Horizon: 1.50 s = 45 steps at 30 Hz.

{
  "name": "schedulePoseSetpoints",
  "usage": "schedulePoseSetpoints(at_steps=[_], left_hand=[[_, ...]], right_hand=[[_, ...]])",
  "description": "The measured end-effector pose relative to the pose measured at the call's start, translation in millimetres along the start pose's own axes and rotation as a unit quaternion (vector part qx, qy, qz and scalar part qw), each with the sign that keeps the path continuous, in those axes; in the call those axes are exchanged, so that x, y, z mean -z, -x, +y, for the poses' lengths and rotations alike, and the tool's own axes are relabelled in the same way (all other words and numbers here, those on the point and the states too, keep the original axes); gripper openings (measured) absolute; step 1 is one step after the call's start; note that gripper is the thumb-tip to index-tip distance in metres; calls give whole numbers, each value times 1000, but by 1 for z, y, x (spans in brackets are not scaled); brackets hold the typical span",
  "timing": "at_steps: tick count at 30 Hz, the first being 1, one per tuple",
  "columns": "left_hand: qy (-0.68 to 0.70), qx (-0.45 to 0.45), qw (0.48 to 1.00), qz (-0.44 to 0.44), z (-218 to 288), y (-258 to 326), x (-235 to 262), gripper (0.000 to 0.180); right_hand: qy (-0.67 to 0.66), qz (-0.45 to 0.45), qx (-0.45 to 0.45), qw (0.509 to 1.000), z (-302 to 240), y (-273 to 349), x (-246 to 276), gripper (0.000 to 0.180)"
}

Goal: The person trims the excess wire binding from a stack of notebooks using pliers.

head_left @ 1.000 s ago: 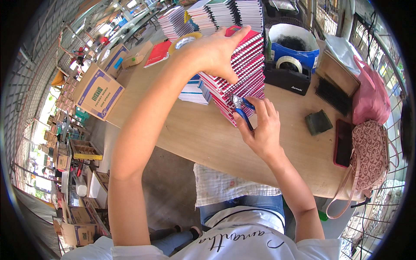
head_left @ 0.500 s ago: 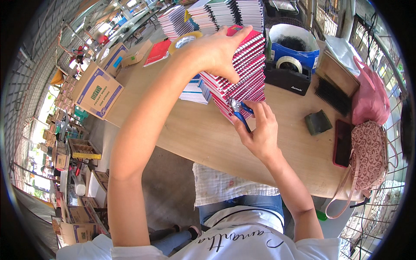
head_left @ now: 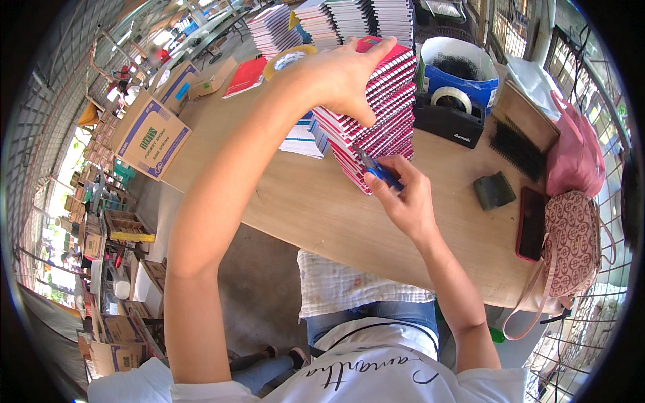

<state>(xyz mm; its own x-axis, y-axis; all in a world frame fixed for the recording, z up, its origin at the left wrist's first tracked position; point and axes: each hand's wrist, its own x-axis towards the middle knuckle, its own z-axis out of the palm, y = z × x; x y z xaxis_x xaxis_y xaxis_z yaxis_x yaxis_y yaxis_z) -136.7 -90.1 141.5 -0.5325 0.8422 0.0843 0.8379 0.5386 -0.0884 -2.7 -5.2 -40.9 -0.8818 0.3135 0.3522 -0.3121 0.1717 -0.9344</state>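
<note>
A tall stack of red spiral-bound notebooks stands on the wooden table. My left hand lies flat over the top of the stack, fingers curled down its near side. My right hand is at the stack's lower front corner, holding a small blue-handled tool with its metal tip against the notebook spines.
Behind the stack lie flat notebooks, a red book, a tape roll and more notebook piles. To the right are a black tape dispenser, a blue tub, black binding combs, a phone and pink bags. A cardboard box sits left.
My right hand has shifted slightly along the lower edge of the stack with the tool. My left hand stays on top.
</note>
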Motion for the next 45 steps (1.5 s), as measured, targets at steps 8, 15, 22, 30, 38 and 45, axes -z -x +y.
schedulePoseSetpoints(at_steps=[8, 15, 22, 30, 38, 45], left_hand=[[-5, 3, 1000, -4, 0, 2, 1, 115], [-3, 4, 1000, -4, 2, 0, 1, 115], [-140, 37, 983, 109, 30, 10, -7, 119], [-298, 87, 939, 148, 59, 21, -23, 122], [-246, 73, 965, 52, 75, 28, -11, 112], [-248, 55, 964, 84, 76, 30, -12, 106]], right_hand=[[301, 86, 173, 934, -5, 6, -2, 35], [131, -13, 8, 991, -9, 1, 7, 32], [167, 57, 74, 982, -12, 11, 16, 32], [166, 60, 77, 981, -11, 20, 14, 33], [191, 64, 96, 975, 3, 17, 6, 33], [215, 72, 109, 968, 7, 12, 7, 34]])
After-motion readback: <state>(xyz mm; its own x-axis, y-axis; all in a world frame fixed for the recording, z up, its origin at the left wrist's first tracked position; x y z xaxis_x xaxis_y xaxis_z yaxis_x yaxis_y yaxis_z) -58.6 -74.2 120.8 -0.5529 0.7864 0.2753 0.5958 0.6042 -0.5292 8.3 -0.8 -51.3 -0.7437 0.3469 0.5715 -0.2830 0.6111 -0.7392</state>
